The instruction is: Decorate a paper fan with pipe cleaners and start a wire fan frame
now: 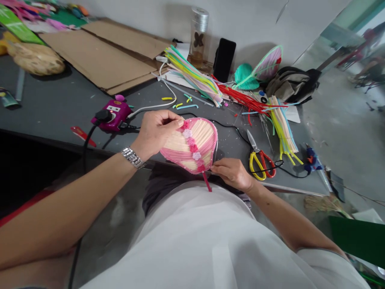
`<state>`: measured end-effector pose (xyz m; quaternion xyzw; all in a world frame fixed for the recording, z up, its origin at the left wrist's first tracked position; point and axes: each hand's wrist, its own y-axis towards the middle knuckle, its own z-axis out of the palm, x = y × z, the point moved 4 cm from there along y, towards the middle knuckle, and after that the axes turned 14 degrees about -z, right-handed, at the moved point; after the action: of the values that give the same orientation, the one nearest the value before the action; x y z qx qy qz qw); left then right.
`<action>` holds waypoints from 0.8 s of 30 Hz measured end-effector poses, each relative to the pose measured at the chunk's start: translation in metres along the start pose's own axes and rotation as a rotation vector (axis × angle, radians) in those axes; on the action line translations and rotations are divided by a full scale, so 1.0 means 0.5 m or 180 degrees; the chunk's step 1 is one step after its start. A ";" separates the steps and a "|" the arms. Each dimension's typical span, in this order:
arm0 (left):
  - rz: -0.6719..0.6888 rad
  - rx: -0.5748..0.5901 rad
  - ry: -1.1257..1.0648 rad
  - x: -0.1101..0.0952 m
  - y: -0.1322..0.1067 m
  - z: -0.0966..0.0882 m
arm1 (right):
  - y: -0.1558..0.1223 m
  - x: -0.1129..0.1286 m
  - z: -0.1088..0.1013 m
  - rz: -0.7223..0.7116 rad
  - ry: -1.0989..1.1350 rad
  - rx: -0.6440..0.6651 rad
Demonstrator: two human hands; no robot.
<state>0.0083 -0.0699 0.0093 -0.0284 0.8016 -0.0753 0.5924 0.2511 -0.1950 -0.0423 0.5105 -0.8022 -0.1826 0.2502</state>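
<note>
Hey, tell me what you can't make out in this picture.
All in the head view:
- Back of the pink-edged panel: hidden by its own front.
- Some fingers of the left hand: hidden behind the panel and hand.
- Exactly what the right hand grips: too small.
- Green wrapper's far end: cut off by left edge.
- Dark shape in right background: blurred.

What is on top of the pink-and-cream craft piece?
A row of pink and lilac flowers runs along the craft piece. What lies under the left hand at its edge is covered and cannot be seen.
</note>
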 end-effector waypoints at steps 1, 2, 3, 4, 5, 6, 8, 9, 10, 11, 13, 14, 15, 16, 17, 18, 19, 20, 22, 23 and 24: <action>-0.0001 -0.0003 -0.0014 0.001 0.000 0.000 | 0.000 0.000 0.002 0.0035 0.0008 0.0007; -0.0005 -0.0009 -0.0025 0.002 0.001 0.000 | 0.001 0.001 0.003 0.0058 -0.0002 0.0007; -0.0011 -0.0014 -0.0033 0.004 0.001 -0.001 | 0.002 0.002 0.004 0.0063 -0.0026 -0.0003; -0.0018 -0.0019 -0.0042 0.004 0.002 -0.001 | 0.003 0.003 0.005 0.0050 -0.0056 -0.0024; -0.0023 -0.0021 -0.0049 0.005 0.002 -0.001 | 0.005 0.005 0.005 0.0030 -0.0080 -0.0049; -0.0025 -0.0020 -0.0054 0.005 0.002 0.000 | 0.005 0.007 0.006 0.0022 -0.0095 -0.0070; -0.0016 -0.0016 -0.0048 0.004 0.002 0.000 | 0.005 0.008 0.008 0.0061 -0.0082 -0.0081; -0.0015 -0.0017 -0.0040 0.004 0.002 0.000 | 0.005 0.008 0.010 0.0096 -0.0057 -0.0080; -0.0018 -0.0018 -0.0029 0.003 0.002 0.000 | 0.004 0.008 0.012 0.0135 -0.0037 -0.0082; -0.0022 -0.0019 -0.0018 0.003 0.002 0.000 | 0.004 0.009 0.014 0.0163 -0.0026 -0.0095; -0.0029 -0.0017 -0.0010 0.003 0.002 0.000 | 0.004 0.010 0.015 0.0168 -0.0015 -0.0134; -0.0031 -0.0012 -0.0012 0.003 0.003 0.000 | 0.004 0.011 0.015 0.0167 -0.0022 -0.0147; -0.0031 -0.0009 -0.0017 0.003 0.003 0.000 | 0.005 0.012 0.015 0.0170 -0.0031 -0.0139; -0.0033 -0.0008 -0.0026 0.003 0.003 -0.001 | 0.007 0.012 0.015 0.0181 -0.0037 -0.0124; -0.0038 -0.0008 -0.0038 0.004 0.004 -0.001 | 0.009 0.013 0.015 0.0206 -0.0034 -0.0102; -0.0043 -0.0011 -0.0052 0.004 0.004 -0.001 | 0.011 0.013 0.015 0.0242 -0.0022 -0.0088; -0.0043 -0.0012 -0.0065 0.004 0.004 -0.002 | 0.013 0.013 0.015 0.0292 0.0000 -0.0087; -0.0039 -0.0006 -0.0072 0.004 0.004 -0.002 | 0.014 0.013 0.015 0.0351 0.0030 -0.0101; -0.0021 0.0018 -0.0076 0.003 0.003 -0.003 | 0.016 0.013 0.014 0.0495 0.0095 -0.0150; -0.0012 0.0024 -0.0077 0.002 0.003 -0.003 | 0.017 0.014 0.015 0.0572 0.0124 -0.0165; -0.0006 0.0019 -0.0082 0.002 0.002 -0.003 | 0.017 0.014 0.015 0.0640 0.0149 -0.0194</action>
<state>0.0064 -0.0690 0.0089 -0.0284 0.7937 -0.0779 0.6026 0.2378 -0.1977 -0.0420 0.4237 -0.8374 -0.1690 0.3013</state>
